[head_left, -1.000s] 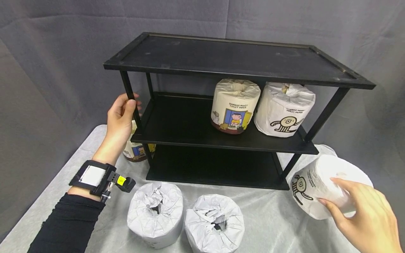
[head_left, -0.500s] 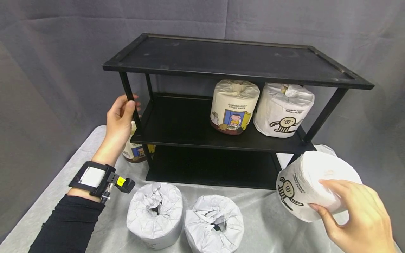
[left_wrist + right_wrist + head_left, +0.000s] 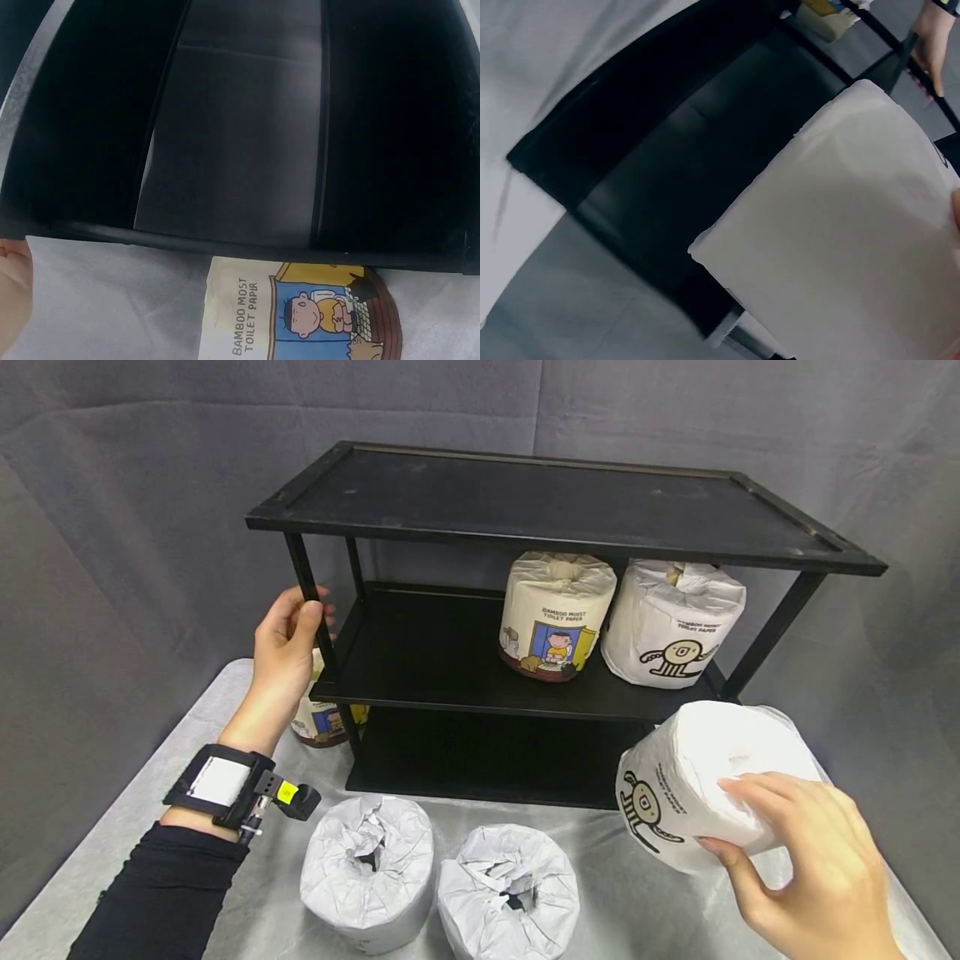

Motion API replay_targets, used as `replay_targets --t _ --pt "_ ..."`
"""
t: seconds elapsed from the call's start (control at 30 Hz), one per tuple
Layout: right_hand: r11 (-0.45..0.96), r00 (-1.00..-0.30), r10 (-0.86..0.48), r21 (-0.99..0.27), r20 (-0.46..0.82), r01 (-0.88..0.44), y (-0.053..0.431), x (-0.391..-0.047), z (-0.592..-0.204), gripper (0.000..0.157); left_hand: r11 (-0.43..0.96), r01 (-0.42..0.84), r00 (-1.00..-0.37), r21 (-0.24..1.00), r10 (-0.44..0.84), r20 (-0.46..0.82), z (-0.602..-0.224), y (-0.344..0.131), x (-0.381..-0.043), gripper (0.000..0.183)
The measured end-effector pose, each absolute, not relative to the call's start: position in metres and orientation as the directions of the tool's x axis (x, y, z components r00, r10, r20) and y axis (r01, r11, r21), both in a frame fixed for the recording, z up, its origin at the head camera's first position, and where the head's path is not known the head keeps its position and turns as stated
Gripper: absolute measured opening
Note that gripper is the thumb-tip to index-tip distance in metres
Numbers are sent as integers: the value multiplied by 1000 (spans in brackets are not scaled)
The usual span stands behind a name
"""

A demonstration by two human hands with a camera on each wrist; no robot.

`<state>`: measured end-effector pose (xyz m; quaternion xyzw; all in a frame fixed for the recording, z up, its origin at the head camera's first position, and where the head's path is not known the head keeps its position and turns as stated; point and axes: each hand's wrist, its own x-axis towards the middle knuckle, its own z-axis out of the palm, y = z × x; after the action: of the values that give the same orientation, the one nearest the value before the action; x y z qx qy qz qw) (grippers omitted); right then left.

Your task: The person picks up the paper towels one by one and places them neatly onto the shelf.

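My left hand grips the front left post of a black three-level shelf rack, thumb in front and fingertips showing behind. In my right hand is a white wrapped toilet paper roll, tilted, its printed figure facing left. Thumb and fingers pinch it at the front right of the rack, before the lower level. The right wrist view shows this toilet paper roll large, with the dark shelf behind it. On the middle shelf stand a cream printed roll and a white printed roll, side by side on the right.
Two white wrapped rolls stand on the cloth-covered table before the rack. Another cream printed roll stands behind the left post. The top board overhangs the middle shelf. Grey fabric hangs behind.
My right hand has carried the white toilet paper roll leftward and slightly up, toward the rack's front right corner. The left hand stays on the post.
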<state>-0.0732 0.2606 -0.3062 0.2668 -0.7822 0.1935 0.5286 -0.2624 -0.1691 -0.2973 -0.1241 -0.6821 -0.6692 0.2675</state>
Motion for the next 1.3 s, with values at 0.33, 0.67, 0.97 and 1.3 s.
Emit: replay_targets --t 0.33,0.67,0.97,1.3 --pt "716 -187 -220 28 958 -697 234 -84 -291 45 33 531 -829 847 -189 527 -298 -169 -263 25" --pt "681 -155 -230 45 961 -730 204 -88 -273 45 40 525 -835 850 -170 524 -296 -167 -262 13" --pt "645 -131 -254 67 958 -761 183 -92 -258 43 28 525 -834 850 -182 521 -295 -170 -260 17" --pt "577 -116 -317 94 941 -811 161 -110 -245 32 92 527 -824 845 -188 535 -293 -175 -261 18"
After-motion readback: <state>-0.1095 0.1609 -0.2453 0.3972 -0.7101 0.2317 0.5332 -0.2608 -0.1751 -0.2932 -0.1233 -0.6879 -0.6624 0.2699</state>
